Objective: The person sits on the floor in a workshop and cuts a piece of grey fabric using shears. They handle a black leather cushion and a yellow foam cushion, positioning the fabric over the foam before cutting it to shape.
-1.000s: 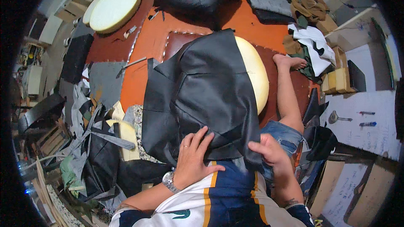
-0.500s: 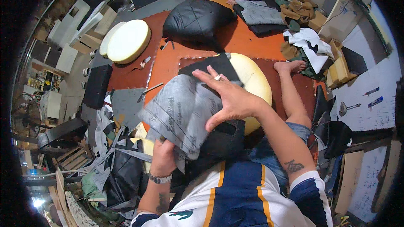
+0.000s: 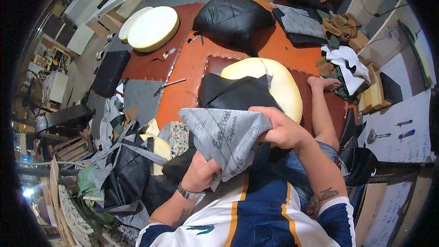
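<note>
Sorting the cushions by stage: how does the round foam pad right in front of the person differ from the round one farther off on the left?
The near foam pad is partly draped by the black cover that both hands hold; the far foam pad lies fully bare. The near one looks yellower, the far one paler cream. The near one sits beside the person's bare foot; the far one lies away from the person, at the mat's edge. Both are round, thick foam discs.

Orange-brown floor mat (image 3: 192,64) on grey floor, ringed by cluttered wooden shelving (image 3: 98,7).
</note>
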Demonstrator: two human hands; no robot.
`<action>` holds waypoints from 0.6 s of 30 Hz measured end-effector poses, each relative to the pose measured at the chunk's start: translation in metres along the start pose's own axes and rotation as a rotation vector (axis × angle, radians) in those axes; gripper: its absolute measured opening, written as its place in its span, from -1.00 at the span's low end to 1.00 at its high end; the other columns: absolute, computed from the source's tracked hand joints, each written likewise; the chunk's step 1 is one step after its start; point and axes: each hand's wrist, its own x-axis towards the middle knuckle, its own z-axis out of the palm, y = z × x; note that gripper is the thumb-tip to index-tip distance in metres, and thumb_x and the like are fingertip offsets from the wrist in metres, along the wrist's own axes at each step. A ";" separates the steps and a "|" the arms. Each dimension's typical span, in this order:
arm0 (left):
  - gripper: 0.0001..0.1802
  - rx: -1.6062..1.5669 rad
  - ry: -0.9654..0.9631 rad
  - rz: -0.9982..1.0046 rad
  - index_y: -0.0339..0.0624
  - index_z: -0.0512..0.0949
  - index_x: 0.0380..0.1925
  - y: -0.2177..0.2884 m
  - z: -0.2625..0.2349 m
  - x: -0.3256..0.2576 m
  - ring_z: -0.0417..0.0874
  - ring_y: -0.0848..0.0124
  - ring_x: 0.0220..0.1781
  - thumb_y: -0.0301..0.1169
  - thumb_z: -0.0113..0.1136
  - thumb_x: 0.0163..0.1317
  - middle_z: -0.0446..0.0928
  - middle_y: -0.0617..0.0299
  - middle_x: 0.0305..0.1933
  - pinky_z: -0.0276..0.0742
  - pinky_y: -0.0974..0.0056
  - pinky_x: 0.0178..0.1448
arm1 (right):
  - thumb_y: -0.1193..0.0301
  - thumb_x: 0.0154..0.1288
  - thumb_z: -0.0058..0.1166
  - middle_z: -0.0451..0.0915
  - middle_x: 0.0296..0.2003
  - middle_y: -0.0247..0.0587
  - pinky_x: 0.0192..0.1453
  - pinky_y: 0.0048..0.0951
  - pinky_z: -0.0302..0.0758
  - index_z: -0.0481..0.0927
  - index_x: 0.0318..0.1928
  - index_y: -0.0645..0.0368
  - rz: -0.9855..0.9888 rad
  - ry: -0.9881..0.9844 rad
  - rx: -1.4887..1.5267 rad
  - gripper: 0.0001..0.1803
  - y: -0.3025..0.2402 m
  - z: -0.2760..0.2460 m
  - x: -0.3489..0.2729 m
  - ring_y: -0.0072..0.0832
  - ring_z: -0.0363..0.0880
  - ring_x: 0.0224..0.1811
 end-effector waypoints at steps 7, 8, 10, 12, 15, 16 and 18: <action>-0.46 0.090 0.015 0.106 -0.41 0.43 0.30 0.012 -0.001 0.001 0.50 0.30 0.36 -0.27 0.13 0.44 0.52 0.10 0.31 0.31 0.20 0.46 | 0.37 0.19 0.44 0.71 -0.02 -0.31 0.18 -0.42 0.53 0.61 0.16 0.28 0.175 -0.178 -0.172 -0.46 -0.019 0.003 -0.003 -0.58 0.60 0.01; -0.48 0.086 0.019 0.110 -0.41 0.43 0.30 0.013 0.000 0.002 0.51 0.30 0.36 -0.28 0.11 0.46 0.53 0.10 0.31 0.31 0.21 0.46 | 0.34 0.19 0.47 0.72 -0.01 -0.31 0.19 -0.42 0.54 0.61 0.17 0.28 0.198 -0.208 -0.187 -0.44 -0.022 0.005 -0.003 -0.58 0.61 0.00; -0.47 0.096 0.023 0.146 -0.41 0.42 0.31 0.015 0.002 0.003 0.52 0.31 0.35 -0.26 0.08 0.49 0.52 0.10 0.32 0.32 0.21 0.45 | 0.42 0.24 0.42 0.70 0.05 -0.32 0.24 -0.42 0.51 0.60 0.20 0.27 0.163 -0.108 -0.043 -0.48 -0.024 0.013 -0.002 -0.58 0.59 0.06; -0.45 0.072 0.007 0.132 -0.41 0.42 0.32 0.018 0.000 0.007 0.52 0.31 0.35 -0.24 0.09 0.49 0.53 0.09 0.31 0.33 0.21 0.45 | 0.47 0.27 0.38 0.69 0.07 -0.33 0.27 -0.41 0.50 0.60 0.20 0.28 0.081 -0.027 0.120 -0.50 -0.022 0.023 0.000 -0.58 0.59 0.08; -0.44 0.095 0.017 0.150 -0.40 0.41 0.32 0.020 -0.003 0.010 0.52 0.31 0.35 -0.22 0.09 0.49 0.53 0.09 0.31 0.33 0.21 0.45 | 0.51 0.28 0.34 0.70 0.05 -0.34 0.29 -0.43 0.48 0.60 0.19 0.26 0.041 0.084 0.173 -0.54 -0.017 0.031 0.001 -0.58 0.59 0.09; -0.44 0.094 0.021 0.144 -0.40 0.41 0.32 0.021 -0.004 0.011 0.53 0.31 0.34 -0.22 0.10 0.49 0.54 0.09 0.30 0.34 0.21 0.45 | 0.52 0.28 0.34 0.70 0.04 -0.34 0.28 -0.44 0.48 0.61 0.19 0.26 0.017 0.108 0.199 -0.54 -0.016 0.032 0.001 -0.58 0.59 0.09; -0.44 0.096 0.027 0.144 -0.39 0.42 0.32 0.020 -0.006 0.013 0.54 0.31 0.33 -0.22 0.12 0.48 0.54 0.09 0.29 0.35 0.21 0.44 | 0.53 0.26 0.33 0.70 -0.01 -0.35 0.22 -0.46 0.50 0.62 0.12 0.25 0.024 0.148 0.211 -0.59 -0.012 0.031 0.002 -0.60 0.60 0.04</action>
